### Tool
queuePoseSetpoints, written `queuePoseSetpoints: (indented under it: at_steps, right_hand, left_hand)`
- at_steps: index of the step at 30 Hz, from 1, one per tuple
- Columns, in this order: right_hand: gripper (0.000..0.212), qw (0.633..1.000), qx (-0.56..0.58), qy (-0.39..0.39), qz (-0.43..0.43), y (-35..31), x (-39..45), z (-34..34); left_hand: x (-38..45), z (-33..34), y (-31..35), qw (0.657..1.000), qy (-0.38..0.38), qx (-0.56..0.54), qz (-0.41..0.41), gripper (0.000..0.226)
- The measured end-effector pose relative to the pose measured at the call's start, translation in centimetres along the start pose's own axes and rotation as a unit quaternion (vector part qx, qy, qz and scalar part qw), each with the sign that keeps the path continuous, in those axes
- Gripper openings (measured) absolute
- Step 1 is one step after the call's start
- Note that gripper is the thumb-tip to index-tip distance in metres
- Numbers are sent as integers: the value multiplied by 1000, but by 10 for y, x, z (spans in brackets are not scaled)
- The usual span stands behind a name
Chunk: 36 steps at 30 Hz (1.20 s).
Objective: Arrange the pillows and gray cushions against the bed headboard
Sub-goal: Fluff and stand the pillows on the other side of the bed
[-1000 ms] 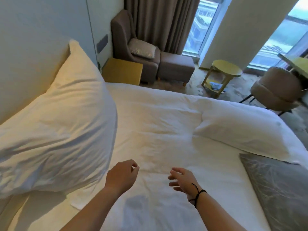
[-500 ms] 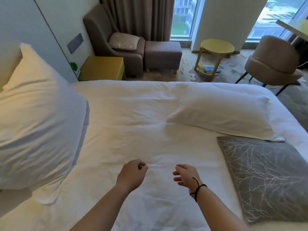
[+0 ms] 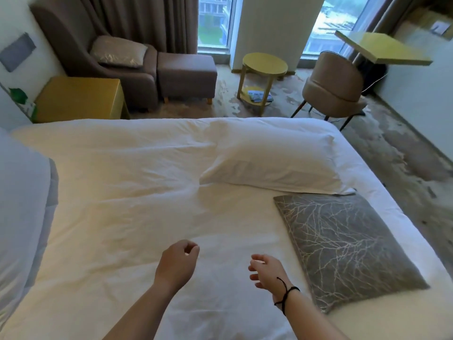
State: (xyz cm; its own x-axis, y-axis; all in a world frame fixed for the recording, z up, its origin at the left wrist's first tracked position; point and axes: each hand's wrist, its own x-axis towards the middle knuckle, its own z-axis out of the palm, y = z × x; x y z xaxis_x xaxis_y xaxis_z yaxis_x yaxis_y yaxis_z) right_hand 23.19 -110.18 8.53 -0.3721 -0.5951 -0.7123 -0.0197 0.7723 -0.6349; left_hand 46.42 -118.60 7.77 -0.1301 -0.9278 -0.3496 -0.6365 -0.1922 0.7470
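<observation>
Low in the view, both hands hover empty above the white bed sheet [image 3: 137,192]: the left hand [image 3: 175,265] at six o'clock is loosely curled, fingers near the thumb, and the right hand [image 3: 268,271], with a black cord at its wrist, has its fingers loosely spread. At four o'clock lies the flat gray cushion with pale branching lines [image 3: 343,246], just touching the plump white pillow [image 3: 272,163] at two o'clock. Another white pillow [image 3: 22,207] rises at nine o'clock.
</observation>
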Motion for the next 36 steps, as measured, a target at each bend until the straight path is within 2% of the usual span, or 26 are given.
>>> queuePoseSetpoints:
  at_steps: [3, 7, 13, 17, 23, 28, 32, 36]
  right_hand:
    - [24, 999, -14, 41, 1, 1, 3, -31]
    - [25, 998, -9, 58, 5, 1, 3, -66]
    - [30, 997, -20, 68, -17, -4, 27, -118]
    - [33, 995, -55, 66, -57, -1, 60, -170]
    - [38, 986, -140, 40, -85, 3, 164, -295]
    - [43, 968, -236, 53, -59, 10, 256, -385]
    - [54, 954, -287, 74, -54, 8, 316, -420]
    - [63, 934, -333, 92, -87, -3, 366, -430]
  left_hand:
    - [6, 29, 8, 999, -29, -19, -1, 15]
    - [2, 56, 35, 998, -55, -30, 10, 8]
    - [20, 78, 81, 999, -29, -18, 32, 8]
    - [26, 118, 112, 999, -27, 6, 28, 8]
    - [27, 212, 152, 1000, 17, 17, -17, 12]
    - [31, 282, 183, 997, 24, 13, -69, 16]
    - [57, 315, 215, 998, 19, 22, -62, 16]
    - [87, 337, 242, 998, 13, 15, -55, 16]
